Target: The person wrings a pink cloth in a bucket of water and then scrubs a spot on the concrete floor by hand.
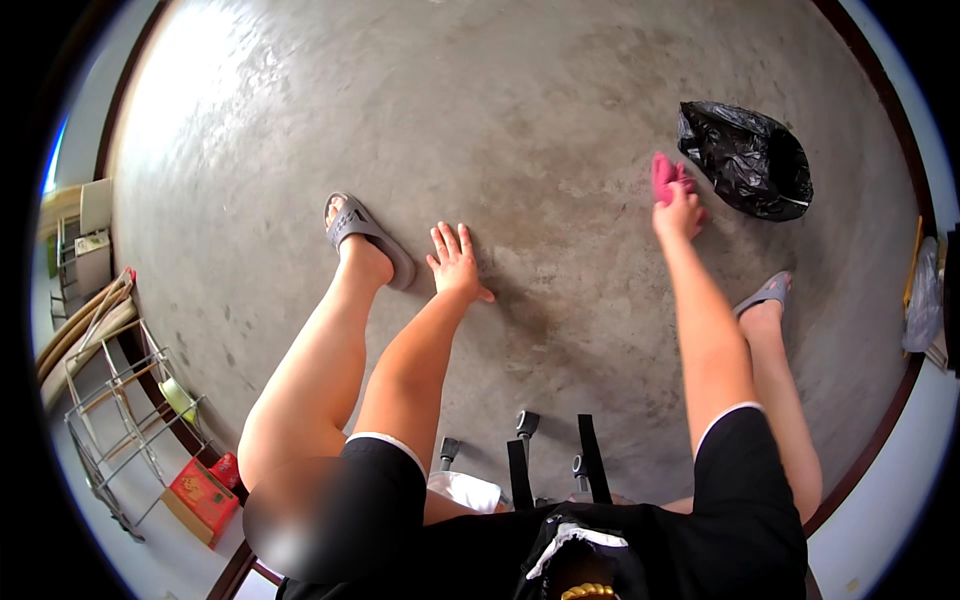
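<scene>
My right hand (679,214) grips a bunched pink cloth (664,177), slightly blurred, low over the concrete floor. Just right of it lies a black plastic bag (739,157) with its mouth spread towards the right. My left hand (455,268) has its fingers spread, palm down over the floor beside my grey slipper (371,240); it holds nothing. Whether its palm touches the floor is hard to tell.
Chair casters (527,424) and black straps show between my legs. On the left stand a metal rack (112,390) and a red box (201,499) by the wall. A clear plastic bag (924,300) is against the right wall. My other slipper (765,294) is right of my right forearm.
</scene>
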